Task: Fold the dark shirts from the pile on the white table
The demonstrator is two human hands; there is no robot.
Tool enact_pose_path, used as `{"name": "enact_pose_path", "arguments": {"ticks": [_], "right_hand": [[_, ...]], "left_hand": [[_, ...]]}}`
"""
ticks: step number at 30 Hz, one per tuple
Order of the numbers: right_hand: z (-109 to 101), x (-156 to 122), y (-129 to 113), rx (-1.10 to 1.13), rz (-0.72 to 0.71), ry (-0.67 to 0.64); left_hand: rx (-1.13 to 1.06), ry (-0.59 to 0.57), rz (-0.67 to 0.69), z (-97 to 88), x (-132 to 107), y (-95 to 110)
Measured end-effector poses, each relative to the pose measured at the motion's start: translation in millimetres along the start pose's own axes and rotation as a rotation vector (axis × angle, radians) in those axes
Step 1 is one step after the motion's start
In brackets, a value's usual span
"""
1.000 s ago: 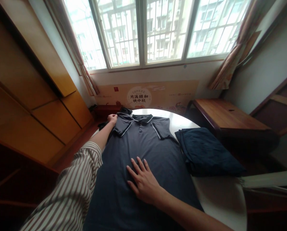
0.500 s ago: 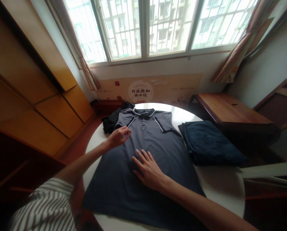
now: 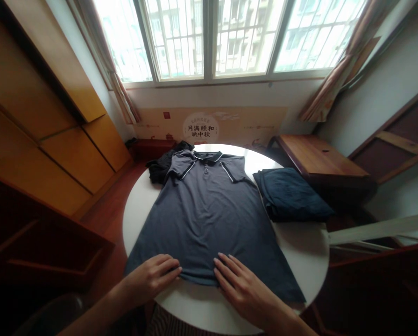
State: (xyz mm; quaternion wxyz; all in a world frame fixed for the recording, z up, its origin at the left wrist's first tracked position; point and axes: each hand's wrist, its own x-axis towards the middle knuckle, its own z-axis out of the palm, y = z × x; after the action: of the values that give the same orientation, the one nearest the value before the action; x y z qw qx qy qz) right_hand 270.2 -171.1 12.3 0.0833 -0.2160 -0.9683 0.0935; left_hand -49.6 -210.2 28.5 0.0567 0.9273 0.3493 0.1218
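A grey polo shirt (image 3: pixel 205 219) lies spread front up, its dark, white-edged collar at the far side and its hem towards me. My left hand (image 3: pixel 154 277) is closed on the hem, left of the middle, with fingers bent over the cloth and the thumb close to them. My right hand (image 3: pixel 242 287) rests on the hem right of the middle, its fingers stretched out over the fabric; the thumb is mostly hidden. Some creases run down the shirt's middle.
The shirt lies on a round white table (image 3: pixel 301 259). Folded dark blue cloth (image 3: pixel 293 193) sits on the right, and a black garment (image 3: pixel 159 169) is bunched at the far left. Beyond stand a wooden side table (image 3: pixel 321 156) and wooden cabinets (image 3: pixel 65 158).
Both hands have come back towards me from the shirt's chest and middle to its hem. The left fingers have closed on the hem, which now lies farther up the table, with creases above it.
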Motion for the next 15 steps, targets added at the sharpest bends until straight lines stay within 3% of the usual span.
{"name": "enact_pose_path", "arguments": {"ticks": [4,9,15], "right_hand": [[7,-7,3,-0.108,-0.076,0.147],[-7,-23,7,-0.167,-0.01,0.271],[-14,-59,26,-0.348,0.077,0.373]], "left_hand": [[0.015,0.076,0.088,-5.3,3,-4],[0.048,0.23,0.1,-6.5,-2,-2],[0.108,0.14,-0.01,4.5,-10,8]]}}
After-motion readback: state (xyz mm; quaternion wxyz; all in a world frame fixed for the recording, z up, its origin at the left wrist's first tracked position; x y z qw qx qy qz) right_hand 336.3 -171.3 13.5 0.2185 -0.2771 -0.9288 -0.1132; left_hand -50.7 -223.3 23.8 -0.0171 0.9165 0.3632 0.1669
